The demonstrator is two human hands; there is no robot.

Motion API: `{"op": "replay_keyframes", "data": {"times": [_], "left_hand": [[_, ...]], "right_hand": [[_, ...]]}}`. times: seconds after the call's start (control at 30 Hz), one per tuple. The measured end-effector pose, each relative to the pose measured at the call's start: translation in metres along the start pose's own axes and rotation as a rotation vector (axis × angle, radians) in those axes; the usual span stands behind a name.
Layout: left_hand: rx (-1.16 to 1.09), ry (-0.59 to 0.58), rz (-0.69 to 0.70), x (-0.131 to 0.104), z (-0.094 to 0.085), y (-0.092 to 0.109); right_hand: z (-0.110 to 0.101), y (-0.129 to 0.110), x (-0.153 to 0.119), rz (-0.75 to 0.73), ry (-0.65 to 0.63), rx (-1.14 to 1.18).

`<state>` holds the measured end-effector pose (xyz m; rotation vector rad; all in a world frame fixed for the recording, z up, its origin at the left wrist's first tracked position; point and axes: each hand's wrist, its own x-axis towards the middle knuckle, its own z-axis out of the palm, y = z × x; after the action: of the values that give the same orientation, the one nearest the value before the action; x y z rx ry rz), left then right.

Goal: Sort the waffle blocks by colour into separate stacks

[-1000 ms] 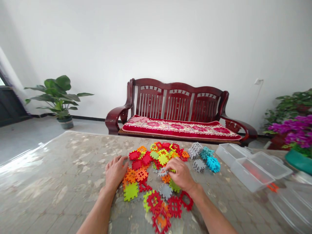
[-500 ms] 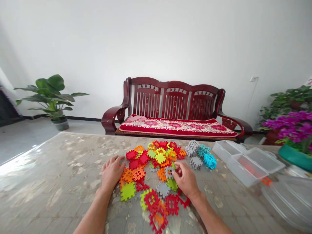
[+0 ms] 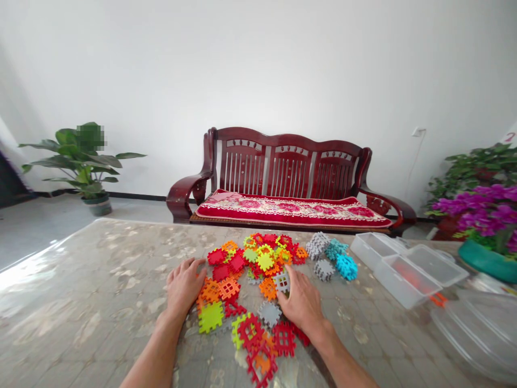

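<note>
My left hand [image 3: 184, 285] rests on the table at the left edge of the pile, its fingers slightly spread with nothing held, beside orange window pieces [image 3: 229, 288] and a lime square piece [image 3: 210, 317]. At the right side of the pile, my right hand [image 3: 299, 296] has its thumb and fingers around a grey window piece [image 3: 281, 281]. Just below lies a flat grey piece [image 3: 269, 313], near red window pieces [image 3: 284, 338]. Red, orange and lime pieces are heaped farther back, a lime one [image 3: 265, 261] on top.
Grey stacks [image 3: 318, 245] and blue stacks [image 3: 346, 266] stand right of the pile. Farther right are an open clear plastic box [image 3: 407, 283], a transparent lid [image 3: 480, 328] and purple flowers [image 3: 480, 210]. A wooden bench [image 3: 288, 161] stands behind the patterned table [image 3: 100, 302].
My right hand has shifted slightly left and its fingers now reach around the grey window piece, covering the green piece below. The grey piece has tilted a little. My left hand is nearly still.
</note>
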<state>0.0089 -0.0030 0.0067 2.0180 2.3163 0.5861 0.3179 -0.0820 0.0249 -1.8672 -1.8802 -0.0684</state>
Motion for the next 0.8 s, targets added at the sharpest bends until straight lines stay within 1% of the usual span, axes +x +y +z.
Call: {"op": "replay_keyframes", "data": {"times": [0.17, 0.33, 0.43, 0.53, 0.63, 0.7, 0.8], "left_hand": [[-0.002, 0.004, 0.001, 0.001, 0.001, -0.001], [0.011, -0.027, -0.004, 0.003, 0.002, -0.002], [0.022, -0.025, -0.001, 0.003, 0.002, -0.002], [0.028, -0.016, -0.001, 0.003, 0.003, -0.003], [0.022, -0.009, -0.001, 0.003, 0.003, -0.003], [0.018, -0.01, 0.0, 0.003, 0.003, -0.002], [0.022, -0.009, 0.001, 0.003, 0.002, -0.002]], "right_hand": [[0.007, 0.013, 0.0, 0.017, 0.062, 0.1], [0.012, 0.026, 0.004, 0.099, 0.086, 0.309], [0.013, 0.04, 0.01, 0.143, 0.129, 0.393], [0.015, 0.057, 0.015, 0.184, 0.136, 0.399], [0.02, 0.07, 0.017, 0.169, 0.165, 0.368], [0.022, 0.073, 0.016, 0.151, 0.18, 0.347], [0.023, 0.07, 0.014, 0.159, 0.157, 0.3]]}}
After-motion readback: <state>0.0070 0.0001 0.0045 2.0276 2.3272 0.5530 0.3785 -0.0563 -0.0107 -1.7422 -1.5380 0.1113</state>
